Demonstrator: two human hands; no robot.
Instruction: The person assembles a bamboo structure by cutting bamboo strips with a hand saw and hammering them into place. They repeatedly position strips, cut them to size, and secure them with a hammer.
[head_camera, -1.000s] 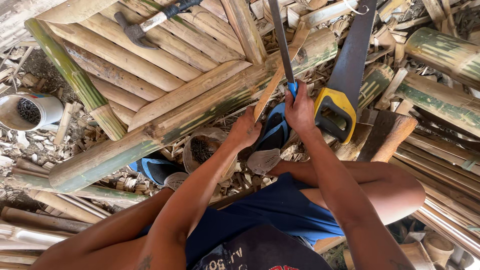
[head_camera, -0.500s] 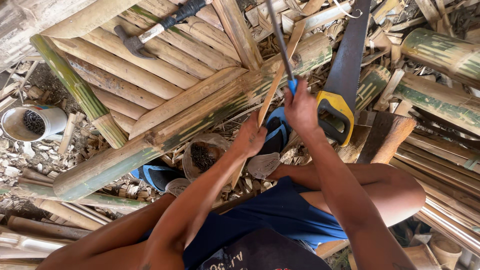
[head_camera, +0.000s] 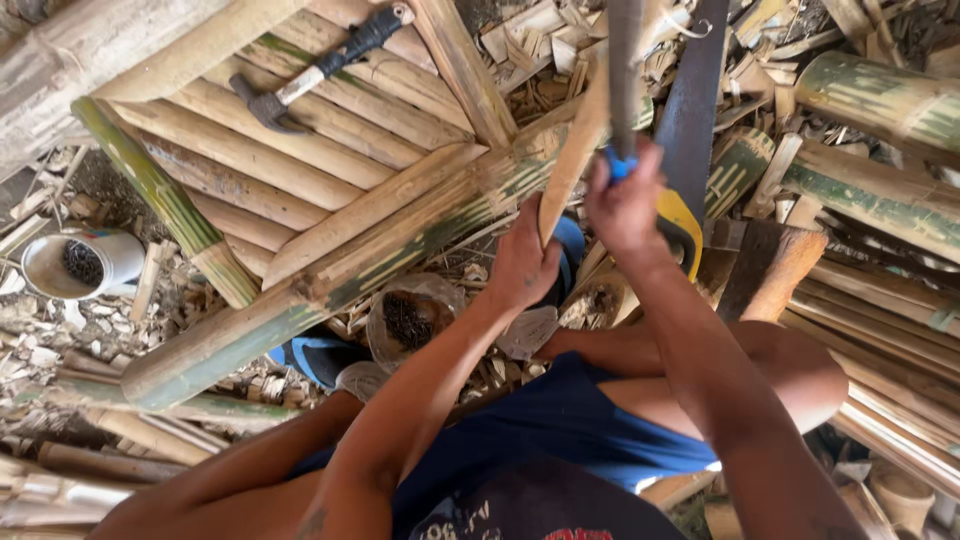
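My left hand (head_camera: 522, 262) grips the lower end of a thin split bamboo strip (head_camera: 575, 150) that stands slanted upward over a bamboo frame. My right hand (head_camera: 624, 205) is closed on the blue handle of a long flat blade (head_camera: 623, 70), held upright against the strip's right side. Just behind my right hand lies a handsaw (head_camera: 690, 120) with a yellow-and-black handle. A long green bamboo pole (head_camera: 330, 290) runs diagonally under both hands. My knees and blue shorts fill the bottom of the view.
A hammer (head_camera: 310, 75) rests on the slatted bamboo panel (head_camera: 300, 150) at upper left. A white tin (head_camera: 80, 265) of small dark pieces stands at left. A clear bag (head_camera: 405, 320) of dark bits sits between my legs. Bamboo poles (head_camera: 880, 100) and offcuts crowd the right.
Both hands have risen toward the camera with the strip and blade, and the view has shifted slightly; the grips are the same.
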